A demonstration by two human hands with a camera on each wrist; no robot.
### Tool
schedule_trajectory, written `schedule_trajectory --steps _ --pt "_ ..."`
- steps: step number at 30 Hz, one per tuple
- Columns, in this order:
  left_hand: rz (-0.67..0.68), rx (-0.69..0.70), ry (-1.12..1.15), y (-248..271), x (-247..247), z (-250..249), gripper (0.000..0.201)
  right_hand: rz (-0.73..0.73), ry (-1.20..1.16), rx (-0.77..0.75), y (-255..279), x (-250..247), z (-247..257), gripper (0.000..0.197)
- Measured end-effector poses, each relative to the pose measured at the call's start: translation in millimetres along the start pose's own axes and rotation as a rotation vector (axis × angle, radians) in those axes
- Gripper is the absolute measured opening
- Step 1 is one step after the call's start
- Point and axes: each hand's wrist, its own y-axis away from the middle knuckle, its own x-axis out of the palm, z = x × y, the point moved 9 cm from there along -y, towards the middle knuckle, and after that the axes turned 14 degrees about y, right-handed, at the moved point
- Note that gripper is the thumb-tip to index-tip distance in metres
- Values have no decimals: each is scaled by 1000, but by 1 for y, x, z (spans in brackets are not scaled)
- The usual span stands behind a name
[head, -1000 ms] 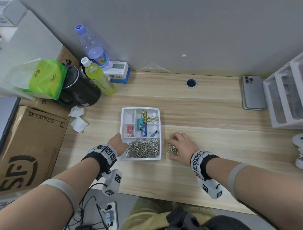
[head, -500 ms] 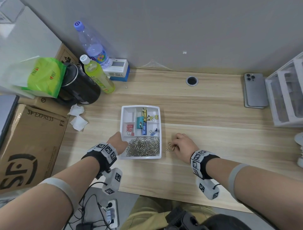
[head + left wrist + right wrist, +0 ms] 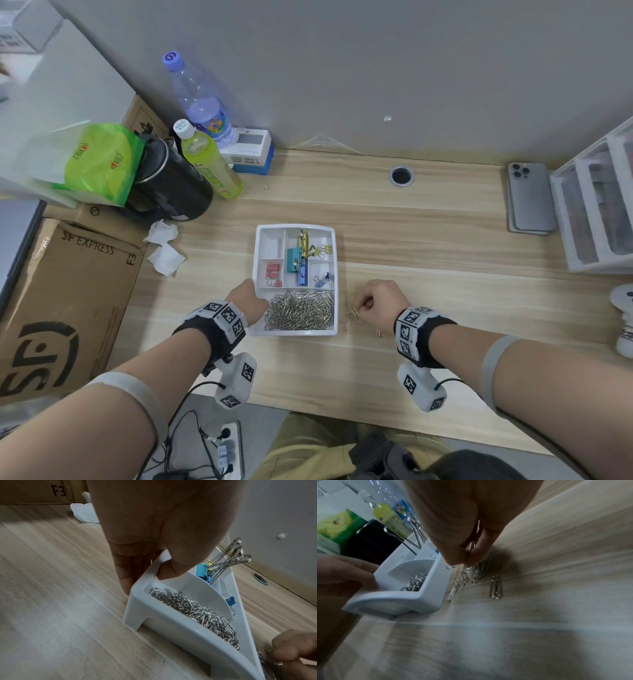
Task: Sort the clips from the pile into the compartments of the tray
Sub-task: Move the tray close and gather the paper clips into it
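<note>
A white compartment tray (image 3: 335,270) sits mid-desk; its front compartment is heaped with silver paper clips (image 3: 301,311), and binder clips fill the others. My left hand (image 3: 247,297) grips the tray's front left corner (image 3: 147,573), thumb on the rim, fingers down the outside wall. Just right of the tray, my right hand (image 3: 363,307) pinches a bunch of linked paper clips (image 3: 467,563) that dangles onto the desk. A few loose paper clips (image 3: 496,587) lie on the wood beside it.
Bottles (image 3: 209,164), a black jug (image 3: 171,185) and a cardboard box (image 3: 61,301) stand at the left. Crumpled tissues (image 3: 164,246) lie left of the tray. A phone (image 3: 529,197) and white drawers (image 3: 596,202) are at the far right.
My right hand has gone from lying over the clips on the desk to pinching a bunch and raising it slightly. The left hand has stayed on the tray corner.
</note>
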Motion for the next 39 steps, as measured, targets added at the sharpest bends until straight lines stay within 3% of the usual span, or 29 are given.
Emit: schedule_trajectory --steps 8,13,16,21,23,25,28,30,33,39 --pt "33 -23 24 -2 1 4 26 70 -188 -37 -10 4 65 18" --pt "27 -14 21 -4 2 5 24 125 -94 -189 -8 27 106 13" --pt "27 -21 11 -5 2 6 20 133 -50 -255 -5 28 106 19" --pt "29 -32 -5 -4 3 5 21 -3 19 -186 -11 -2 72 24" --pt "34 -39 -1 -4 3 5 22 5 82 -140 -15 -13 48 32" --pt "41 -41 4 -4 3 4 23 73 204 -124 -17 -15 22 54" --pt "44 -32 14 -7 3 6 32 212 430 -181 -12 -6 -6 94" --pt "47 -35 10 -9 3 9 32 262 483 -218 -5 3 -13 104" --pt "47 -21 10 -12 3 10 37 265 457 -281 2 16 -10 95" --pt "29 -11 7 -12 3 9 33 195 275 -262 -2 19 -7 53"
